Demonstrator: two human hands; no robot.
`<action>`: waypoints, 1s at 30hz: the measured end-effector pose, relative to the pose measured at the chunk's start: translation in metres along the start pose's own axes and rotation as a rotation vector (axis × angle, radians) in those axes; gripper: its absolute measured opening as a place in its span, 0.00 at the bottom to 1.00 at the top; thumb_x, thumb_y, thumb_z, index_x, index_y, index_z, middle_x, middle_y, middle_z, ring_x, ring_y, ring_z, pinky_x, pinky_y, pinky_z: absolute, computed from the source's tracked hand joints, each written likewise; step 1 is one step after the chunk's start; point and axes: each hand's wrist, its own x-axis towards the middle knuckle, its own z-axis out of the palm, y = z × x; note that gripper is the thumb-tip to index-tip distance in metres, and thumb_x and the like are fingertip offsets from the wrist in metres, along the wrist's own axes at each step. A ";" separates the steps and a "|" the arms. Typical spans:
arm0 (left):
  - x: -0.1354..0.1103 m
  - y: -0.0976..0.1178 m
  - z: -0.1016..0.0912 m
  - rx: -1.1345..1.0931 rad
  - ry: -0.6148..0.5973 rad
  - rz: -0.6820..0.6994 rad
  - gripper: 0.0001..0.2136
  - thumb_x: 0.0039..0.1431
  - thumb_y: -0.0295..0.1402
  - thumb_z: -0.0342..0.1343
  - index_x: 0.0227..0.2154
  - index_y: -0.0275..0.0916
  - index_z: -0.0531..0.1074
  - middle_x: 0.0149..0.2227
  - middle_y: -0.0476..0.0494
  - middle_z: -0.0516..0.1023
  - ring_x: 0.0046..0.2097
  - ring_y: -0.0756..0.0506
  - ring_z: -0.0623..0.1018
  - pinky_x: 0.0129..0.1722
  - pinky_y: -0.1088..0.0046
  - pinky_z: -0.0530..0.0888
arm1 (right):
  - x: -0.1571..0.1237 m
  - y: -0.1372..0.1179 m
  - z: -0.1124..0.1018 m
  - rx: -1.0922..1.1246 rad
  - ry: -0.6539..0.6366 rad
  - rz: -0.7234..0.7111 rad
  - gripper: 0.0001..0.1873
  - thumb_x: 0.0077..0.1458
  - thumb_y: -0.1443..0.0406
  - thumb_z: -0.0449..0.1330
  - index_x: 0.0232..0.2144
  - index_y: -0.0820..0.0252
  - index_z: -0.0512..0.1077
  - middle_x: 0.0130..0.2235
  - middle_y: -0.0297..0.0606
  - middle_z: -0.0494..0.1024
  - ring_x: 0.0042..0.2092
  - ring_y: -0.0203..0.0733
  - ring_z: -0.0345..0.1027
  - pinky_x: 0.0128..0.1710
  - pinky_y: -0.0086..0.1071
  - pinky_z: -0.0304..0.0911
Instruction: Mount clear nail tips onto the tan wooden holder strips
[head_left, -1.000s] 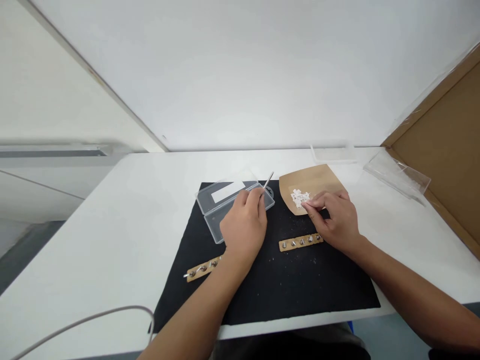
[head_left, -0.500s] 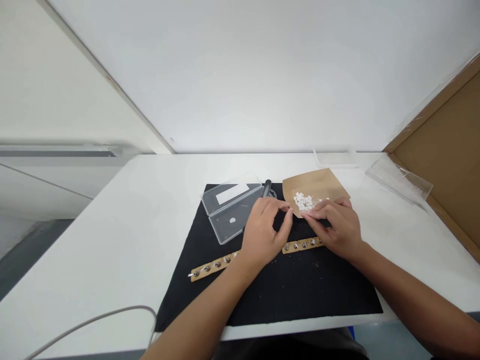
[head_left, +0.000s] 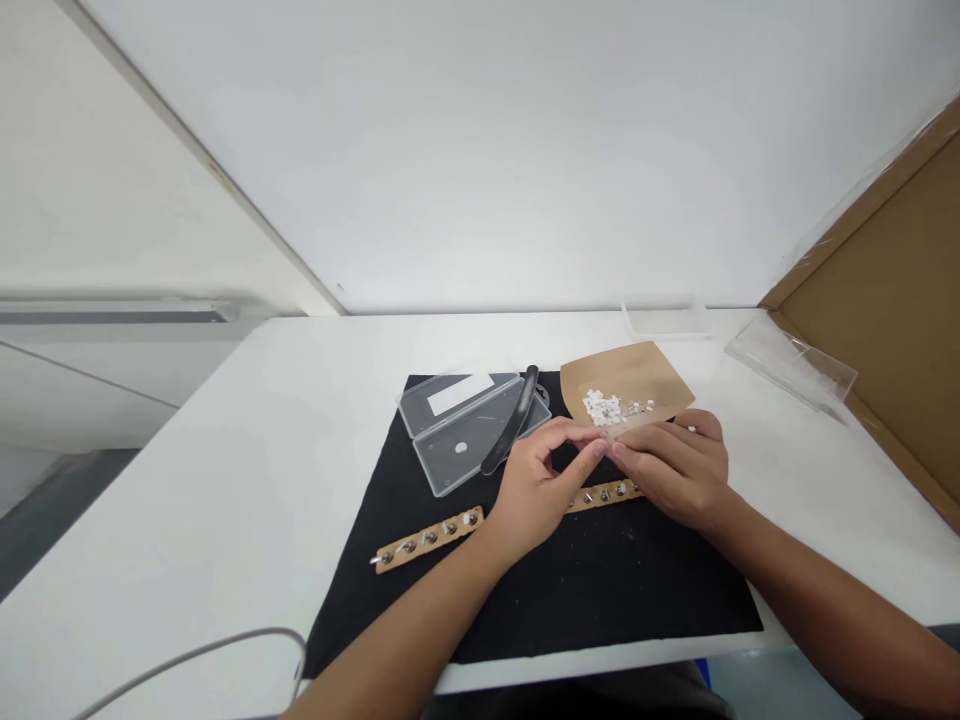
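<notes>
My left hand (head_left: 544, 490) and my right hand (head_left: 675, 468) meet fingertip to fingertip over the near edge of a brown paper sheet (head_left: 634, 365). Both are closed in a pinch; whatever lies between the fingertips is too small to make out. A heap of small white pieces (head_left: 602, 408) rests on the paper just beyond them. Below my hands runs a tan strip with metal clips (head_left: 604, 496), partly hidden by my fingers. A second such strip (head_left: 430, 538) lies left of my left wrist.
A clear plastic case (head_left: 457, 460) lies opened, with a dark curved nail file (head_left: 511, 422) across it. Beneath is a black mat (head_left: 555, 600) on the white table. Clear plastic trays (head_left: 791, 365) and a cardboard box (head_left: 892, 290) stand right. A cable (head_left: 202, 650) crosses the front left.
My left hand has moved right, so its fingertips now meet those of my right hand. My right hand has tucked its fingers in closer. The view has shifted slightly.
</notes>
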 end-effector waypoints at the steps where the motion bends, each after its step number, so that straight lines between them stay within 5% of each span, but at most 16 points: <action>1: -0.001 0.000 0.000 -0.021 -0.008 -0.025 0.09 0.68 0.40 0.64 0.41 0.41 0.85 0.40 0.40 0.85 0.36 0.46 0.83 0.34 0.71 0.81 | 0.000 0.000 -0.001 0.000 -0.015 -0.016 0.10 0.66 0.71 0.67 0.35 0.52 0.73 0.36 0.25 0.86 0.33 0.33 0.78 0.38 0.38 0.57; 6: -0.004 0.002 0.001 -0.157 -0.088 -0.205 0.14 0.66 0.46 0.65 0.42 0.39 0.85 0.40 0.41 0.81 0.19 0.57 0.69 0.12 0.80 0.66 | -0.001 0.000 -0.005 -0.014 -0.130 -0.048 0.14 0.68 0.68 0.65 0.30 0.51 0.73 0.33 0.22 0.83 0.32 0.32 0.75 0.37 0.38 0.55; 12: -0.007 0.004 0.005 -0.249 -0.113 -0.295 0.19 0.65 0.51 0.65 0.39 0.36 0.83 0.40 0.41 0.80 0.18 0.58 0.67 0.11 0.82 0.65 | -0.002 0.001 -0.001 0.085 -0.091 0.067 0.05 0.67 0.65 0.69 0.40 0.50 0.75 0.34 0.26 0.85 0.33 0.35 0.79 0.41 0.38 0.60; 15: -0.007 0.002 0.006 -0.226 -0.119 -0.299 0.19 0.64 0.51 0.66 0.39 0.36 0.83 0.42 0.39 0.80 0.19 0.58 0.69 0.11 0.82 0.66 | -0.002 0.001 0.002 0.124 -0.083 0.173 0.11 0.66 0.63 0.70 0.48 0.52 0.74 0.38 0.31 0.87 0.37 0.40 0.82 0.44 0.39 0.61; 22: -0.007 0.001 0.003 -0.175 -0.186 -0.340 0.18 0.66 0.49 0.63 0.39 0.36 0.81 0.37 0.44 0.79 0.17 0.57 0.67 0.10 0.80 0.63 | -0.002 -0.002 0.005 0.200 -0.086 0.203 0.09 0.65 0.64 0.72 0.44 0.54 0.76 0.33 0.28 0.84 0.35 0.37 0.80 0.42 0.38 0.59; 26: -0.006 0.004 0.002 0.087 0.000 -0.112 0.13 0.67 0.41 0.62 0.31 0.37 0.77 0.32 0.45 0.76 0.26 0.52 0.72 0.17 0.81 0.65 | -0.003 -0.005 0.006 0.245 -0.101 0.251 0.09 0.64 0.62 0.72 0.43 0.54 0.77 0.31 0.28 0.81 0.34 0.36 0.77 0.40 0.37 0.58; 30: -0.005 0.005 -0.002 0.232 0.234 -0.015 0.12 0.68 0.38 0.60 0.30 0.39 0.70 0.31 0.49 0.70 0.25 0.53 0.65 0.17 0.81 0.60 | -0.002 -0.013 0.010 0.296 -0.133 0.288 0.11 0.62 0.57 0.74 0.42 0.54 0.79 0.29 0.28 0.79 0.32 0.36 0.74 0.41 0.37 0.57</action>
